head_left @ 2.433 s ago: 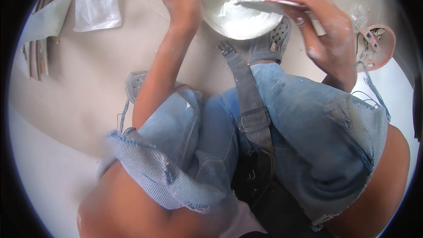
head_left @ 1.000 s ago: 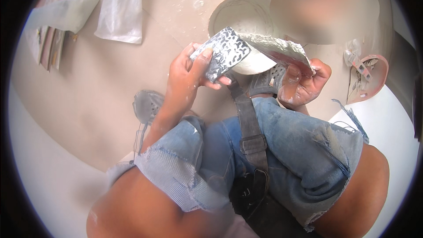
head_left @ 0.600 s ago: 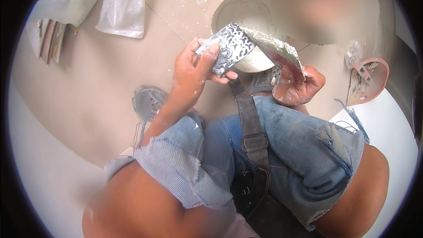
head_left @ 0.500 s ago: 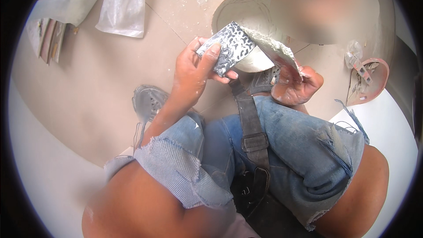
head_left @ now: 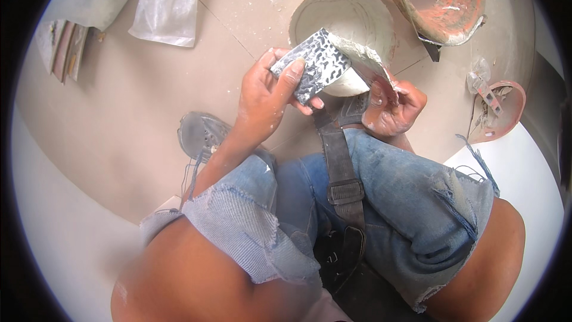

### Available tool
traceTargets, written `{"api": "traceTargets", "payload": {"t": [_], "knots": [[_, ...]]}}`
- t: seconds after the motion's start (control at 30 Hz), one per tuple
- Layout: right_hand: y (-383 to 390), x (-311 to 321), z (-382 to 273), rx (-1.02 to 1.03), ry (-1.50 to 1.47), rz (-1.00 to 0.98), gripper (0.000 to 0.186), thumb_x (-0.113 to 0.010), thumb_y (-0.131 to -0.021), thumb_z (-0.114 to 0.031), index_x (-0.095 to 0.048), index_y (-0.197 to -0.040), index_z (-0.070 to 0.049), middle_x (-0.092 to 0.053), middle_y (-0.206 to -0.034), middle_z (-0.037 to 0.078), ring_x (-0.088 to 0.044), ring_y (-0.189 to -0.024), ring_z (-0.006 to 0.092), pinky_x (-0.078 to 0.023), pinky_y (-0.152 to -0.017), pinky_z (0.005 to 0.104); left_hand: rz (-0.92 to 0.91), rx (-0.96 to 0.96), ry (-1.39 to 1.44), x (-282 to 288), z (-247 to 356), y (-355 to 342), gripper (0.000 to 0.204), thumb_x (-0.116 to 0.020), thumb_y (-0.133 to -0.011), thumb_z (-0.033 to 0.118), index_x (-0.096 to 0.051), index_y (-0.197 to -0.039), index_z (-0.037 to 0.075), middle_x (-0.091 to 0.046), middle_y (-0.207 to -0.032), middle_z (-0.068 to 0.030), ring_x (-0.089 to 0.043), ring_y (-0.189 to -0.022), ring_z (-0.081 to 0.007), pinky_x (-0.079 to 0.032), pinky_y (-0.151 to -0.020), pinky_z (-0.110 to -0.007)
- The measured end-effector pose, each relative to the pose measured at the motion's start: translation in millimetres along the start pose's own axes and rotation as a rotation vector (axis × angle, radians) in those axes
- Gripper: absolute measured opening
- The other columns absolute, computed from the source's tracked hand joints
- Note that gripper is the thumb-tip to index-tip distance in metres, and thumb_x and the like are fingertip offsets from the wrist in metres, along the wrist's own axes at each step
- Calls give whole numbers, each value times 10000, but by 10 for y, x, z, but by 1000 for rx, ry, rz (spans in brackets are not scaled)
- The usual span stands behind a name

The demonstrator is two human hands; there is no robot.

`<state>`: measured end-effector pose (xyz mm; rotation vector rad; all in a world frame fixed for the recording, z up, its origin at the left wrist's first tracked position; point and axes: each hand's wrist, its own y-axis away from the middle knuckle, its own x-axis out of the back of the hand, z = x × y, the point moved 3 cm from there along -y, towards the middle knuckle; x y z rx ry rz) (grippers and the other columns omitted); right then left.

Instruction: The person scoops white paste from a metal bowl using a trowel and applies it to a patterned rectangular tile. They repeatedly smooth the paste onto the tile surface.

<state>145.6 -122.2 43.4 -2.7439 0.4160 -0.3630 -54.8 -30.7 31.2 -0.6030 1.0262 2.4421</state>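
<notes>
My left hand [head_left: 267,90] grips a small black-and-white patterned tile piece [head_left: 316,64] and holds it tilted over my knees. My right hand [head_left: 393,107], smeared with white paste, holds a flat trowel blade [head_left: 364,58] whose edge lies against the tile's upper side, with white paste on it. Just behind both hands stands a round white bucket [head_left: 333,15] with white paste inside.
An orange-stained mixing tub [head_left: 444,0] sits at the top right, a reddish dish with scraps [head_left: 499,110] to the right. A clear plastic bag [head_left: 170,0] and stacked tile strips [head_left: 65,42] lie at the top left. My grey shoe [head_left: 201,136] rests on the beige floor.
Earlier both hands were at the bucket, the right scooping paste with the trowel. The left hand now holds the patterned tile nearer my knees, and the trowel has come to the tile.
</notes>
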Motion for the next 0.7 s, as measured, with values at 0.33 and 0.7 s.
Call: {"api": "traceTargets", "payload": {"t": [0.33, 0.7], "knots": [[-15, 51, -15, 68, 357, 7, 361, -655, -988, 66, -410, -1252, 38, -641, -1155, 250, -697, -1030, 225, -559, -885, 293, -46, -13, 16, -115, 124, 1, 279, -553, -1104, 138, -515, -1267, -85, -727, -1028, -188, -761, -749, -216, -631, -586, -269], [99, 107, 17, 39, 256, -85, 387, -580, -941, 216, -383, -1230, 52, -617, -1301, 435, -715, -1201, 392, -588, -991, 374, -112, 48, 123, -124, 96, 8, 286, -561, -1102, 155, -514, -1263, -77, -731, -1006, -188, -758, -738, -222, -628, -577, -281]]}}
